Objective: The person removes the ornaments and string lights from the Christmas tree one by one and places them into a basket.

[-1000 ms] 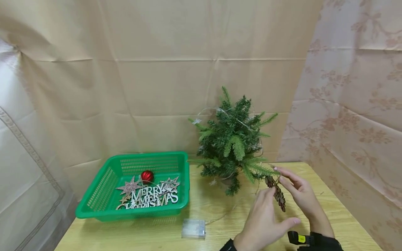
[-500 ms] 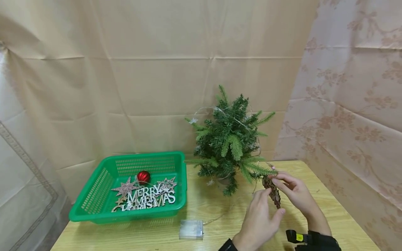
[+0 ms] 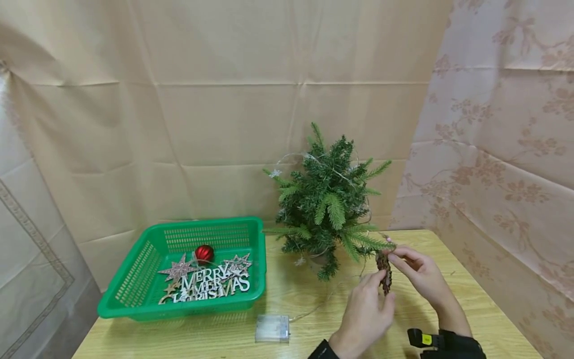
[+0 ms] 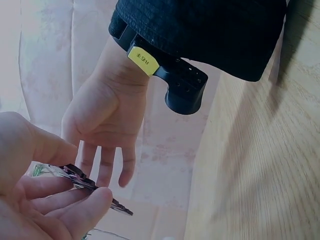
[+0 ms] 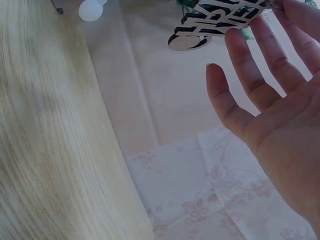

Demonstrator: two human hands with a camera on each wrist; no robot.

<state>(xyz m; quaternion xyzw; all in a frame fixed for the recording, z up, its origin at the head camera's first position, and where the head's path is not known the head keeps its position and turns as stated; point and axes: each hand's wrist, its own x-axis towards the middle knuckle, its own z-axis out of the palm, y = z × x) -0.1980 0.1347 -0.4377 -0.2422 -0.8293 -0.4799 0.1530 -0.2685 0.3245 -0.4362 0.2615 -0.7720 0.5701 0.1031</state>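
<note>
A flat cut-out lettering ornament [image 3: 384, 280] hangs down beside the lower right branch tip of a small Christmas tree [image 3: 324, 207]. In the head view it looks brown and stands nearly edge-on; pale letters with dark edges show on the ornament [image 5: 215, 21] in the right wrist view. My left hand [image 3: 365, 313] holds its lower part between thumb and fingers. Thumb and forefinger of my right hand [image 3: 420, 275] pinch its upper end, close to the branch tip. The right hand's other fingers [image 5: 245, 75] extend loosely. Whether a loop goes round the branch is too small to tell.
Left of the tree stands a green plastic basket [image 3: 105, 310] with a red bauble [image 3: 204, 254], glittery stars [image 3: 179, 268] and Merry Christmas lettering [image 3: 215, 284]. A clear battery box [image 3: 272, 328] with a thin wire lies on the wooden table [image 3: 215, 341]. Cloth curtains [image 3: 215, 124] surround it.
The ornament has turned more edge-on and its lower end has swung left. My left hand has shifted slightly left with it. The right hand keeps pinching near the branch tip.
</note>
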